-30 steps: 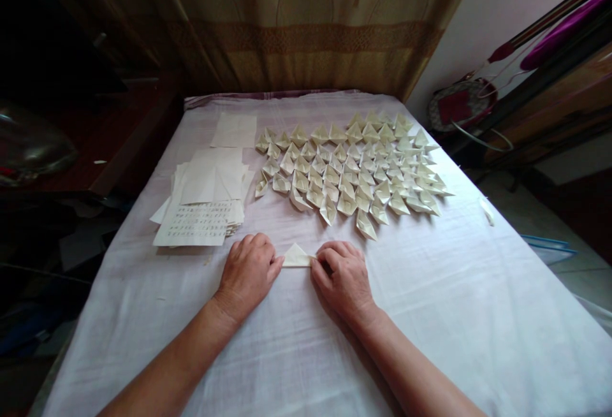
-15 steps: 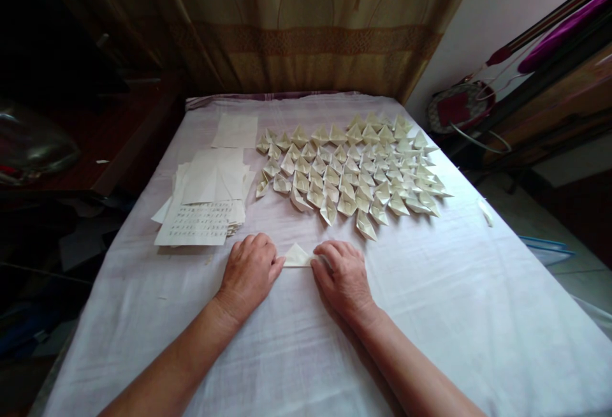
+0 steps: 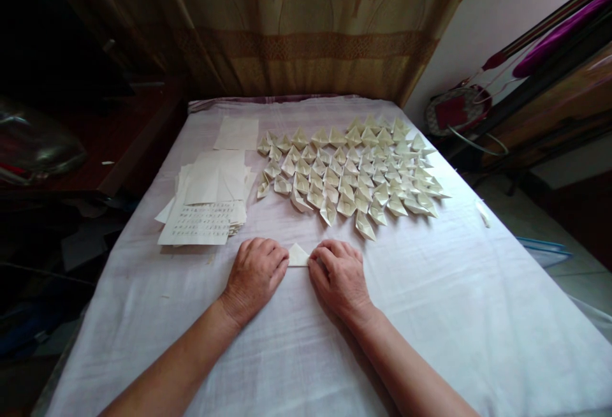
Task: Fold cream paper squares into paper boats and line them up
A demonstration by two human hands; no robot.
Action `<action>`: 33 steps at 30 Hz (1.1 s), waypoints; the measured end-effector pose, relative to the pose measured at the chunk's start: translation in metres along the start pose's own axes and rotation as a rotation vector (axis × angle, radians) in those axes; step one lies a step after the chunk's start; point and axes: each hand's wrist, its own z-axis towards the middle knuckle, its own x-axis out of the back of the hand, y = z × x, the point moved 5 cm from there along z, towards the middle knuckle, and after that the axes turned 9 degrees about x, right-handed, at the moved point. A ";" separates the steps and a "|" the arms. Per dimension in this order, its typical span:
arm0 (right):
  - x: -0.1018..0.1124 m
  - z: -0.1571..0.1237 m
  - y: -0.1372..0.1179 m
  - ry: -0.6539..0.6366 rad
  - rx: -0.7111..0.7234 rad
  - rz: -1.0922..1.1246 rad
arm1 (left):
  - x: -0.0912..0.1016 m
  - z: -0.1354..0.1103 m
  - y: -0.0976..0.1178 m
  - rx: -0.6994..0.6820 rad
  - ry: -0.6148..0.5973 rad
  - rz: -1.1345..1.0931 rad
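Observation:
Low over the white cloth, a folded piece of paper [image 3: 299, 256] lies between my two hands, its peak pointing away from me. My left hand [image 3: 258, 269] is closed on its left end, thumb and fingers pinched together. On the right end, my right hand [image 3: 339, 271] pinches the paper in the same way. The fingers cover both ends of the paper. Beyond my hands stand rows of folded paper boats [image 3: 347, 171], the nearest one [image 3: 365, 226] just past my right hand.
A stack of paper sheets [image 3: 194, 229], the lower one printed, lies to the left, with a single blank sheet [image 3: 236, 133] behind it. The table [image 3: 444, 315] wears a pale cloth. A brown curtain [image 3: 306, 41] hangs behind, and a bag [image 3: 459, 111] sits at right.
My left hand has shifted slightly right along the folded paper, covering more of its left end. My right hand stays nearly in place, and the view has moved slightly.

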 end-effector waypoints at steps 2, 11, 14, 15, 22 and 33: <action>-0.001 0.001 -0.003 0.004 -0.030 -0.045 | 0.000 0.001 0.002 0.022 0.012 0.007; -0.004 0.004 -0.010 0.013 -0.088 -0.108 | -0.001 0.003 0.007 0.097 0.049 0.015; -0.004 0.003 -0.004 -0.001 -0.067 -0.045 | -0.001 0.003 0.007 0.104 0.036 0.022; -0.004 0.002 -0.002 -0.004 -0.055 -0.016 | -0.001 0.003 0.007 0.107 0.027 0.024; -0.003 0.001 0.016 -0.009 0.018 0.160 | 0.000 0.001 0.002 0.127 -0.031 0.022; -0.002 0.003 0.025 -0.047 0.103 0.260 | 0.005 -0.007 -0.012 0.164 -0.034 -0.006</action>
